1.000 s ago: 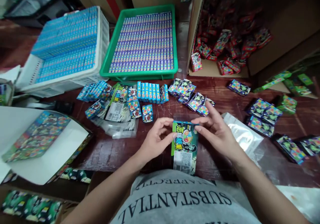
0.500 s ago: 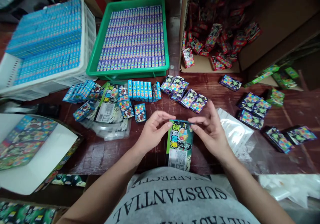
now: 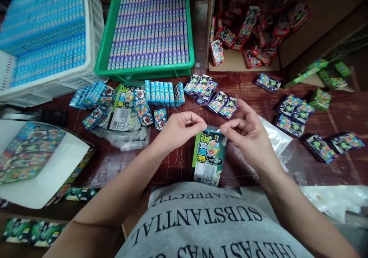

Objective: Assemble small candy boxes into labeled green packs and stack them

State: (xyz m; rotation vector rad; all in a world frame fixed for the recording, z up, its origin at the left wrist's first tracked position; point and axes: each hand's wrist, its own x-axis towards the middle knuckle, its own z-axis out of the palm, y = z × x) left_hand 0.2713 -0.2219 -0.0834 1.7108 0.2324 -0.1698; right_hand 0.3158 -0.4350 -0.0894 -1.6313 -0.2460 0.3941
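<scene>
A green and black printed plastic bag (image 3: 211, 154) hangs upright in front of my shirt, over the table's near edge. Thumb and fingers of my left hand (image 3: 181, 129) are pinched at the top left corner of its clear upper strip. At the top right corner my right hand (image 3: 244, 135) pinches the same strip, its other fingers curled loosely. Just beyond my hands, small purple candy boxes (image 3: 222, 104) lie in a loose group. Small blue boxes (image 3: 159, 92) stand in a row to the left of them.
A green tray (image 3: 143, 74) of purple boxes and a white basket (image 3: 93, 39) of blue boxes stand at the back. A cardboard box (image 3: 299, 32) holds red boxes. More printed bags (image 3: 120, 118) lie left; a clear plastic bag (image 3: 277, 137) and purple boxes (image 3: 290, 125) lie right.
The bag's clear strip now shows above the print, pinched between both hands. Both hands have risen slightly in view, and the camera view has shifted.
</scene>
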